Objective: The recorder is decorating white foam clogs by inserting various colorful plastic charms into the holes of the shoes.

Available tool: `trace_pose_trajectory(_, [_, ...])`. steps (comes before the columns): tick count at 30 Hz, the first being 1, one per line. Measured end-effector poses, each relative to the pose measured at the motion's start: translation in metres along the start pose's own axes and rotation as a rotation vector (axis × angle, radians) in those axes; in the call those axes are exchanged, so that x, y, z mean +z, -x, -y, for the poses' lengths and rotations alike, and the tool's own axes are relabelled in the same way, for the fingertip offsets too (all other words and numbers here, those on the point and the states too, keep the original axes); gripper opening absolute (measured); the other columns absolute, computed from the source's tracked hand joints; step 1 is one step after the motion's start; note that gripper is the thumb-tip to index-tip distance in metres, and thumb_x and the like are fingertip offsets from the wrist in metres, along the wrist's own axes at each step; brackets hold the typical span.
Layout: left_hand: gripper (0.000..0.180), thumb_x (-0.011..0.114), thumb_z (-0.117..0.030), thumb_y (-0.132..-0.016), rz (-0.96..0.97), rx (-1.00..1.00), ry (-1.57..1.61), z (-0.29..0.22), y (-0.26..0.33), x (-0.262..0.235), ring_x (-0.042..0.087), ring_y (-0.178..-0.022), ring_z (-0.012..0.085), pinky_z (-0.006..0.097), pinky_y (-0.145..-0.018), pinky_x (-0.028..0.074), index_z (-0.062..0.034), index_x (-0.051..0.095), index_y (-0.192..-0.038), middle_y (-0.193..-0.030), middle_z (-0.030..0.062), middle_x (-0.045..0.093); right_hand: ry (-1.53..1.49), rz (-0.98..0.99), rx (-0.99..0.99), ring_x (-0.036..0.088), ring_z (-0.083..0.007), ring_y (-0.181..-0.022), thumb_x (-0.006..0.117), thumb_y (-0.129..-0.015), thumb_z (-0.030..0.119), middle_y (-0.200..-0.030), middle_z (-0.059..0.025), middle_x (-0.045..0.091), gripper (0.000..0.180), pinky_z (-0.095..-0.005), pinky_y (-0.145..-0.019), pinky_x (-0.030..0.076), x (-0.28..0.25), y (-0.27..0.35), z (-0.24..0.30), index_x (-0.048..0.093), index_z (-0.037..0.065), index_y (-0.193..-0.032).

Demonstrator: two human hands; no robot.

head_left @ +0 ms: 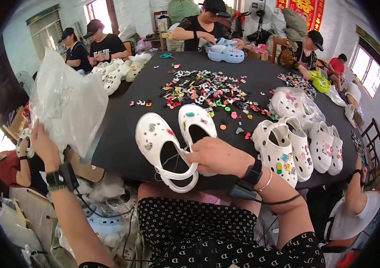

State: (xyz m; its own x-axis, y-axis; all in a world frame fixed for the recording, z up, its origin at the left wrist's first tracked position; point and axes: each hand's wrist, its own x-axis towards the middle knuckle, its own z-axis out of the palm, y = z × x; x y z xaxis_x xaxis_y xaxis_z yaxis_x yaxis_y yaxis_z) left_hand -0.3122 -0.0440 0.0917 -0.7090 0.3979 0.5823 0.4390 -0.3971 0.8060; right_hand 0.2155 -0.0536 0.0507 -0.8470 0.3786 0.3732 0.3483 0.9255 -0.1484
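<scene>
My left hand is raised at the left, closed on the lower edge of a clear plastic bag that stands up above it. At the table's near edge my right hand grips a pair of white clogs by their inner sides and straps. Small charms dot their toes, which point away from me. A thin thread shows inside the left clog. Just right of my right hand stand more white clogs with colourful charms.
A heap of small charms covers the middle of the black table. Bagged white clogs lie at the right. Teal scissors rest at the far edge. Around the table people handle clogs, one of them a blue clog. Bagged shoes are piled low at left.
</scene>
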Motion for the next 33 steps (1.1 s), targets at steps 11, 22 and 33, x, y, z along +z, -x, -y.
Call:
trace_pose_trajectory(11, [0.038, 0.055, -0.008, -0.091, 0.039, -0.138, -0.225, -0.127, 0.17, -0.062, 0.049, -0.124, 0.023, 0.033, -0.105, 0.038, 0.0056, 0.055, -0.127, -0.133, 0.0154, 0.053, -0.336, -0.292, 0.155, 0.033, -0.0442, -0.136, 0.083, -0.065, 0.016, -0.152, -0.0289, 0.022, 0.089, -0.0481, -0.107, 0.034, -0.041, -0.025, 0.072, 0.043, 0.017, -0.144])
trace_pose_trajectory(22, [0.017, 0.061, -0.001, -0.086, 0.795, -1.09, 0.367, -0.137, 0.278, -0.038, 0.059, -0.096, 0.0108, 0.026, -0.08, 0.049, -0.0004, 0.068, -0.101, -0.104, 0.0056, 0.064, -0.779, -0.121, 0.125, 0.061, -0.0396, -0.104, 0.065, -0.069, -0.007, -0.145, -0.0243, 0.038, 0.077, -0.0362, -0.083, 0.053, 0.039, -0.03, 0.105, 0.042, 0.008, -0.141])
trace_pose_trajectory(33, [0.078, 0.074, -0.039, -0.077, 1.075, -0.046, 0.047, -0.12, 0.291, -0.02, 0.038, -0.135, 0.0309, 0.044, -0.113, 0.026, 0.0023, 0.046, -0.137, -0.145, 0.019, 0.036, -1.403, -0.762, 0.359, 0.051, -0.0105, -0.109, 0.067, -0.082, 0.004, -0.113, -0.0043, 0.052, 0.043, -0.0269, -0.093, 0.044, 0.052, -0.019, 0.083, 0.046, 0.005, -0.119])
